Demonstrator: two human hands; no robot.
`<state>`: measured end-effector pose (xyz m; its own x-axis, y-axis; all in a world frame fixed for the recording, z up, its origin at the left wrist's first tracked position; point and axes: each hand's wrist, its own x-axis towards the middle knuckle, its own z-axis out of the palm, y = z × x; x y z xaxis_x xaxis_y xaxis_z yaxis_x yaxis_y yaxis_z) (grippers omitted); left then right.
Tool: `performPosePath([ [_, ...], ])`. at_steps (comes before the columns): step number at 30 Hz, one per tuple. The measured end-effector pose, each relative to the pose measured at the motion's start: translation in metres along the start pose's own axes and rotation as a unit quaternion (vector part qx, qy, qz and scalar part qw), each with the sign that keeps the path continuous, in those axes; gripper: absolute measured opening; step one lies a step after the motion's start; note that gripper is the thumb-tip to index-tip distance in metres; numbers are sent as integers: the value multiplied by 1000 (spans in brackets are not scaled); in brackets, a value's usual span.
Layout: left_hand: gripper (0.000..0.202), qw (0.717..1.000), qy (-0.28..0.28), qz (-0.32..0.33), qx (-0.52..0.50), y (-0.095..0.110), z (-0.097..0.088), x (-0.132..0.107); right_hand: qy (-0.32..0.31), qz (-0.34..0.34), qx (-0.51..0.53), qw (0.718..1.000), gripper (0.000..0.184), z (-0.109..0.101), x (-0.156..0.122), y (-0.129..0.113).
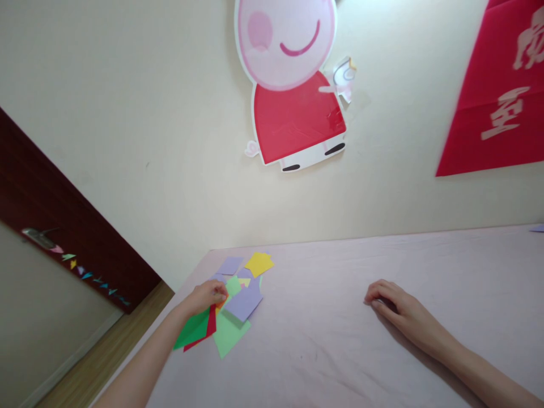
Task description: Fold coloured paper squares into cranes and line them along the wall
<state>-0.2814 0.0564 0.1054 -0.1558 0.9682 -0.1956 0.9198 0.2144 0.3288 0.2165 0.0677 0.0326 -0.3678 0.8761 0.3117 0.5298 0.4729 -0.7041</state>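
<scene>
On the left of the pinkish cloth-covered surface lies a loose pile of coloured paper pieces. My left hand (207, 296) is over the pile's left side, its fingers pinched beside a small orange piece (221, 301); whether they grip anything is hidden. Around it are a purple sheet (243, 303), a light green sheet (230, 334), a dark green sheet (193, 330), a red sheet (211, 322) and a yellow paper piece (259, 264). Well to the right, my right hand (389, 299) rests on the cloth with fingers curled in, no object showing in it.
The cloth-covered surface (314, 334) meets a pale wall bearing a cartoon pig cutout (300, 122) and a red banner (480, 122). A dark door (63, 221) with a handle and small coloured shapes stands at left. A purple corner (538, 228) shows at the right edge.
</scene>
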Motion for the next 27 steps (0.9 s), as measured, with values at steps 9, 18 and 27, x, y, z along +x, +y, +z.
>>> performPosePath([
  [9, 34, 943, 325, 46, -60, 37, -28, 0, 12, 4, -26, 1000, 15, -1, 0, -3],
  [18, 17, 921, 168, 307, -172, 210, 128, -59, 87, -179, -153, 968, 42, 6, -9, -26],
  [27, 28, 913, 61, 340, -216, 247, 161, -86, -85, -75, -134, 984, 18, -7, -30, -24],
])
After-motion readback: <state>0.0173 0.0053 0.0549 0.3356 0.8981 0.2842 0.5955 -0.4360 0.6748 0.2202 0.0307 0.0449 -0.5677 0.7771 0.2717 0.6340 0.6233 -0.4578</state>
